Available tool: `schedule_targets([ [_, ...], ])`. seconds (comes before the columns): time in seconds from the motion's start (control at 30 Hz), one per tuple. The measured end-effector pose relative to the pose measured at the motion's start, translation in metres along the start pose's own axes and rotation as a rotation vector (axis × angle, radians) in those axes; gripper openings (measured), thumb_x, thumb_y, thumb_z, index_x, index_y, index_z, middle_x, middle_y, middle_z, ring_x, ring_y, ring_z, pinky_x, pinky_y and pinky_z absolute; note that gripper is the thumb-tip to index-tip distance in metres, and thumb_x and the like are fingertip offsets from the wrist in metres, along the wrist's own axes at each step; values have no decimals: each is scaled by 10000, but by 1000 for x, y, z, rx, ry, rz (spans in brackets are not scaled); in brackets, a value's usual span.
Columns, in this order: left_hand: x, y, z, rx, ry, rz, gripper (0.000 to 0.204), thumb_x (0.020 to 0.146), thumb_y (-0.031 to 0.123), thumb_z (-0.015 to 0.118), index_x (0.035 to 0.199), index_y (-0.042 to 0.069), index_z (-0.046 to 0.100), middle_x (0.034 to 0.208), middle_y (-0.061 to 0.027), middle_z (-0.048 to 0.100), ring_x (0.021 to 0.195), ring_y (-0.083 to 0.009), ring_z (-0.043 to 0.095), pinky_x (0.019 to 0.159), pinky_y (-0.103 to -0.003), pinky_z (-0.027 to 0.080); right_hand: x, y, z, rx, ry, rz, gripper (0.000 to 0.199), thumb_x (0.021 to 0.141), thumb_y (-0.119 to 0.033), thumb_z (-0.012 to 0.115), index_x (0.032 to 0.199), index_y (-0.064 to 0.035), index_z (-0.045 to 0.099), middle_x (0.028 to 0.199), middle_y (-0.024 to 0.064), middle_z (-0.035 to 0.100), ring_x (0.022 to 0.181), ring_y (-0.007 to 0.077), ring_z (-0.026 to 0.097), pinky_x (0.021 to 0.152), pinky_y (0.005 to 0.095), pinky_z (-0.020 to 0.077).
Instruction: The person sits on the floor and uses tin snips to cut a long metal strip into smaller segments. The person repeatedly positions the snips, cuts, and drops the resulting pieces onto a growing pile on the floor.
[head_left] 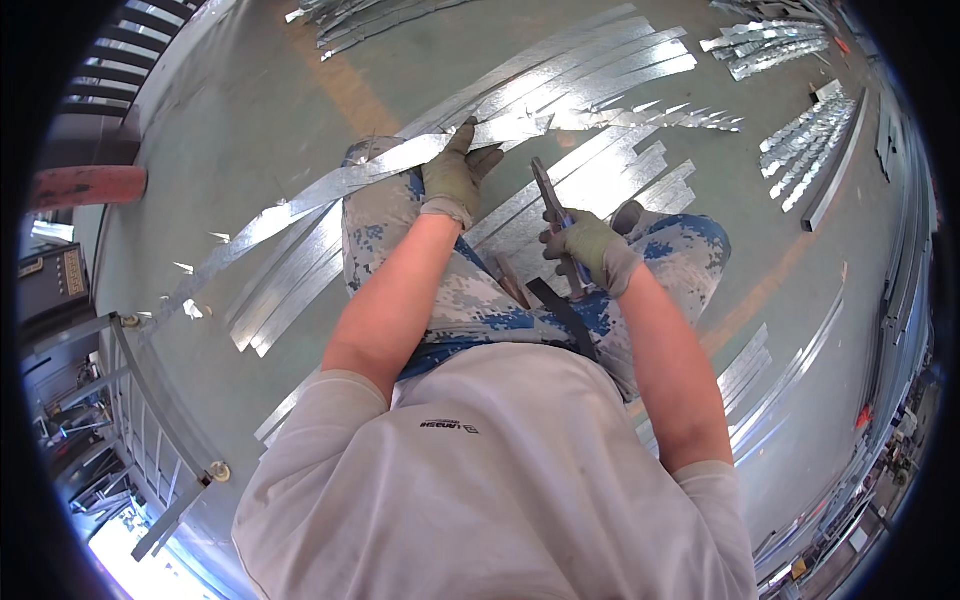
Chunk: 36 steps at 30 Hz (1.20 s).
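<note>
My left hand (455, 180), in a greenish work glove, grips a long shiny metal strip (380, 167). The strip runs across my left thigh, from the floor at the left toward the right, with small pointed tabs bent up along its edge. Over my lap, my gloved right hand (590, 247) is closed around what look like tin snips (543, 180). Their dark jaws point up and away, apart from the strip; the glove partly covers the handles. Flat metal strips (575, 195) lie on the floor between my legs.
More flat strips (600, 70) lie side by side beyond my hands. Bundles of tabbed strips (815, 150) rest at the far right, beside a long metal channel (840, 165). A wheeled metal frame (160, 430) stands at the left, below a red cylinder (90, 186).
</note>
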<state>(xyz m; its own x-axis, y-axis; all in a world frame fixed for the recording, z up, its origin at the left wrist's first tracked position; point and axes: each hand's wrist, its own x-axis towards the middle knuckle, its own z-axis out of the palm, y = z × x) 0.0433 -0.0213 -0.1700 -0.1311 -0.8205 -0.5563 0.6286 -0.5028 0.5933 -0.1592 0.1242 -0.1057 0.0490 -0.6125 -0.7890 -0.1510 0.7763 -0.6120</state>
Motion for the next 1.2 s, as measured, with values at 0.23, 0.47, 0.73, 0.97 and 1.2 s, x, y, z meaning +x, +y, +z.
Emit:
schedule_targets([
  [0.23, -8, 2, 6, 25, -2, 23, 289, 1158, 203, 626, 1386, 51, 719, 1313, -117, 727, 1041, -373, 774, 952, -497, 704, 15, -8, 10, 147, -31, -52, 563, 854, -15, 836, 1369, -17, 611, 1290, 148, 722, 1004, 268, 725, 798, 436, 630],
  [0.47, -7, 2, 4, 40, -26, 35, 300, 1165, 224, 621, 1390, 48, 713, 1299, -135, 736, 1069, -367, 777, 965, -493, 696, 2, -20, 13, 305, 18, -86, 593, 882, -23, 813, 1441, -23, 614, 1141, 99, 727, 953, 241, 732, 824, 414, 624],
  [0.73, -2, 0, 0, 48, -30, 53, 307, 1170, 222, 611, 1394, 34, 706, 1313, -137, 738, 1074, -355, 784, 967, -496, 692, 12, -18, 15, 320, -8, -102, 566, 955, -65, 818, 1475, -53, 597, 1093, 77, 693, 918, 239, 740, 780, 398, 639],
  [0.97, -5, 0, 1, -60, -10, 42, 316, 1089, 131, 737, 1386, 23, 713, 1266, -112, 768, 943, -309, 802, 786, -426, 734, 4, -16, 33, 445, 20, -120, 646, 933, -32, 776, 1543, -47, 563, 969, 66, 644, 750, 209, 701, 616, 381, 592],
  [1.2, -7, 0, 6, 22, 5, 46, 353, 1130, 160, 683, 1453, 19, 676, 1376, -130, 715, 1060, -338, 773, 912, -447, 706, 24, -19, 52, -288, 435, -179, 487, 969, -89, 679, 1442, -34, 579, 1033, 198, 733, 957, 380, 779, 813, 495, 635],
])
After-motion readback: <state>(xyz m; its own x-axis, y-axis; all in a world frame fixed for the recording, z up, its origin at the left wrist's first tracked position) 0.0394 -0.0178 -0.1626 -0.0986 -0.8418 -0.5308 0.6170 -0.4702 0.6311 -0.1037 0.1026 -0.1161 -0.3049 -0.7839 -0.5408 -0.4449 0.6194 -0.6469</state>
